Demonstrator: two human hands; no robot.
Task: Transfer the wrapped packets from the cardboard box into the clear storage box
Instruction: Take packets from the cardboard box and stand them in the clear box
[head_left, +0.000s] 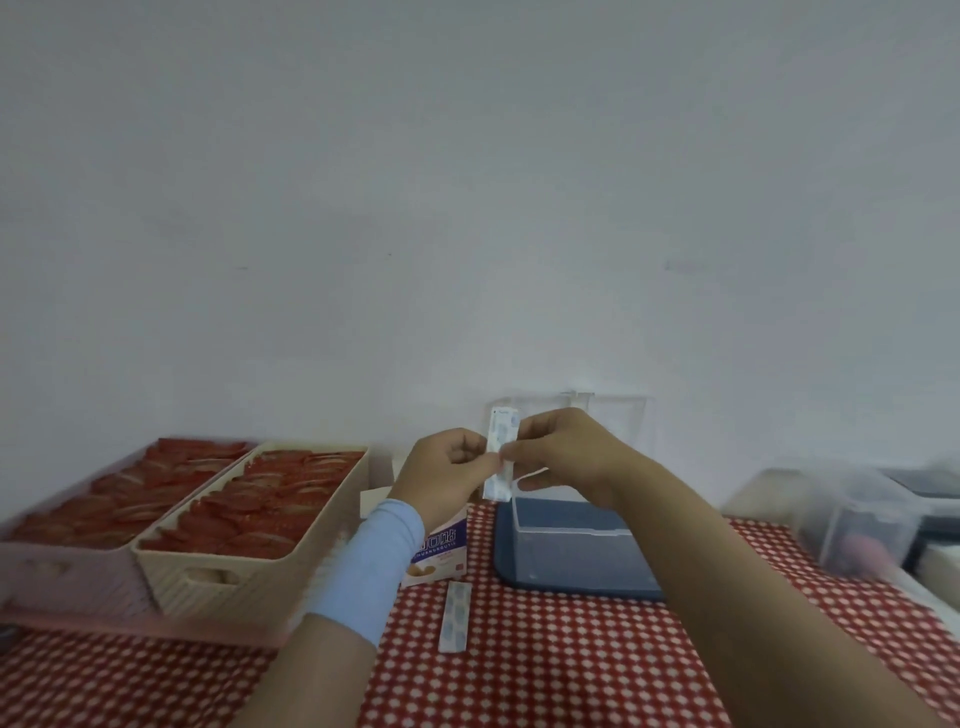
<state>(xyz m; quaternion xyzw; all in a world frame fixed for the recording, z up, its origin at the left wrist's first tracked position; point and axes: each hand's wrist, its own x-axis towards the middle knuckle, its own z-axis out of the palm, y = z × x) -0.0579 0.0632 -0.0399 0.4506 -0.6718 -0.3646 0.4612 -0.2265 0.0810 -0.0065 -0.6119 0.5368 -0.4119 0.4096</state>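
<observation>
At centre frame, the left hand (441, 467) and right hand (561, 457) pinch one white-and-blue wrapped packet (501, 441) in their fingers above the clear plastic storage box (566, 530), which looks empty. A second packet (454, 616) lies on the red-checked worktop (571, 649), below the small white cardboard box (441, 551).

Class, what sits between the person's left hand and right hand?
A wrapped packet, upright, pinched by both the left hand and the right hand, as the head view shows.
</observation>
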